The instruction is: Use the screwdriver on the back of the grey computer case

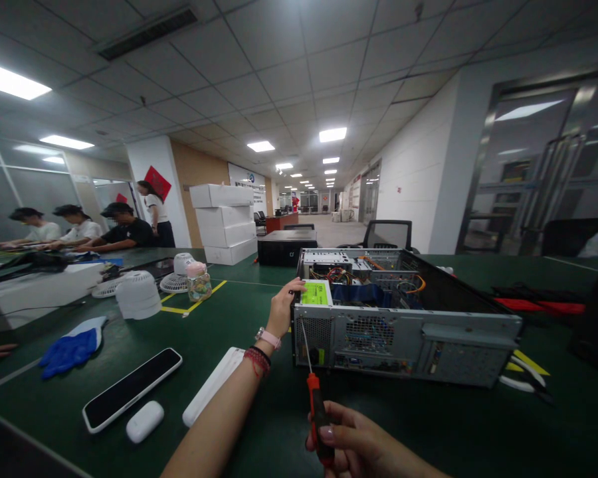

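Note:
An opened desktop computer case (471, 352) lies on its side on the table, rear panel towards me and wiring exposed. Inside its left corner sits a power supply (323, 293) with a green label. My left hand (280, 309) grips the case's left edge beside the power supply, fingers bent over the top rim. In my right hand (351, 438), closed around the red and black handle, is a screwdriver (315, 392). Its shaft points up and away, and the tip meets the rear panel near the upper left; whether it sits in a screw is too small to tell.
Left on the green table (179, 451) lie a phone (132, 392), a white earbud case (145, 421), a long white box (214, 385) and a blue glove (72, 348). Fan parts (137, 295) and a jar (199, 284) stand behind. Several people sit or stand far left.

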`<state>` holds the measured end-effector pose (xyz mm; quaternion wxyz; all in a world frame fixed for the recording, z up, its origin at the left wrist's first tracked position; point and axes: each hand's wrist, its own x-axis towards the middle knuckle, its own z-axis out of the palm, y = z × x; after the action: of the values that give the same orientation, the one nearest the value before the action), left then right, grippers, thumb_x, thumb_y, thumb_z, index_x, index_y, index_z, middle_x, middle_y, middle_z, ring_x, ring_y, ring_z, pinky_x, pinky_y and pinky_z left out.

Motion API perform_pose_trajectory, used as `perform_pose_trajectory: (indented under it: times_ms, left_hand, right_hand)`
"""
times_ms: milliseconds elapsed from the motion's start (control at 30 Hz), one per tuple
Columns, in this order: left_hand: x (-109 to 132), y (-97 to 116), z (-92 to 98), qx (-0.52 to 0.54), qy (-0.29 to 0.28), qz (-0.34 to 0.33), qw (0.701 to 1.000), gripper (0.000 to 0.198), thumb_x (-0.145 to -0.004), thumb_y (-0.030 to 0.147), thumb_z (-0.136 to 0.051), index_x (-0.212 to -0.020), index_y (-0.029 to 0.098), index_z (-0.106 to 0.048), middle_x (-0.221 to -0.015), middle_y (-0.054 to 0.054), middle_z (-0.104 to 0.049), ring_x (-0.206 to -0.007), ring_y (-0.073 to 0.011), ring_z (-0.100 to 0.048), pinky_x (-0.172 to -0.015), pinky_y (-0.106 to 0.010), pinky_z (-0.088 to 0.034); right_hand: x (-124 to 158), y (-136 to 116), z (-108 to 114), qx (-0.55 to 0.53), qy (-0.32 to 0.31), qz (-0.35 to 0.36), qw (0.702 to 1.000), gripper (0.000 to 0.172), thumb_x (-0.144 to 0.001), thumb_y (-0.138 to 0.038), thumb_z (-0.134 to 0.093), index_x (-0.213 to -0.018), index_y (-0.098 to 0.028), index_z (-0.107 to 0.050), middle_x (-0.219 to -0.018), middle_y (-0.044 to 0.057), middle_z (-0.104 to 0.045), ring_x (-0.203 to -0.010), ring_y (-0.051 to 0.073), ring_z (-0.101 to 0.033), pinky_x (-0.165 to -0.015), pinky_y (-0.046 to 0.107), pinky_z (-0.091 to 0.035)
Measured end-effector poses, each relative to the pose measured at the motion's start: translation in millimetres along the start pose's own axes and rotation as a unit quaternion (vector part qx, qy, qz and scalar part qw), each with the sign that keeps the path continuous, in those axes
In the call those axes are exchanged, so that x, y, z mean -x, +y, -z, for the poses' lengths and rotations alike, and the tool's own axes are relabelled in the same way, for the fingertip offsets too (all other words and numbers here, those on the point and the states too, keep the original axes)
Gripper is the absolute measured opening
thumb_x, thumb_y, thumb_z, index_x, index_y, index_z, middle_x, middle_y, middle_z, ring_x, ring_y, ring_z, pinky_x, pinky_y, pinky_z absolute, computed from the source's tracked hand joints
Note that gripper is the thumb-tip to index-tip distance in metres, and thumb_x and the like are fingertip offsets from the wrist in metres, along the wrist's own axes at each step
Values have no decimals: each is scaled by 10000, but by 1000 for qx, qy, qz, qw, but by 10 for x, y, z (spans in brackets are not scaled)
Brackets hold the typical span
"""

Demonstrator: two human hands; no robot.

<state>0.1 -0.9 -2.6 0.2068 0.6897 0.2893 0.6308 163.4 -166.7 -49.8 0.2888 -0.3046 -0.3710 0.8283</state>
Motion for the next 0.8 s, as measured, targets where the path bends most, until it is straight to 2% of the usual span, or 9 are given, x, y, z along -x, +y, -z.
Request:
perform_pose_trajectory:
  times_ms: [333,633,733,800]
  left_hand:
    - [4,14,6,12,-1,-1,1000,337,-867,257,-330,-841,160,-652,-1129,-86,-640,-1197,-210,-504,-1049,-363,-335]
    - [4,25,1,9,0,-3,1000,333,-861,241,-329,-829,155,-649,-1120,-94,-644,-1188,-218,-510,-1047,-387,-338]
    - [4,23,2,5,0,-5,1000,336,-864,246,-326,-831,158,-648,-1125,-92,-642,-1187,-213,-512,-1049,-383,-340]
    - [6,23,4,1,0,-4,1000,337,-866,251,-323,-833,161,-647,-1129,-91,-640,-1187,-210,-512,-1050,-381,-340]
  right_hand:
    - [20,-35,-19,-2,-25,-7,1000,424,-658,-292,-693,-1008,-175,-485,-888,36,-664,-586,115,-648,-546,199,-388]
    - [47,-66,-55,5,-27,-5,1000,440,-671,-322,-678,-1050,-160,-520,-928,48,-663,-573,91,-637,-544,186,-387]
    - [42,-73,-62,9,-11,-3,1000,475,-648,-345,-704,-1039,-162,-504,-873,34,-659,-536,79,-608,-521,188,-379]
    - [34,-72,-66,13,0,3,1000,495,-629,-367,-726,-1015,-162,-495,-778,9,-643,-465,47,-538,-472,178,-339]
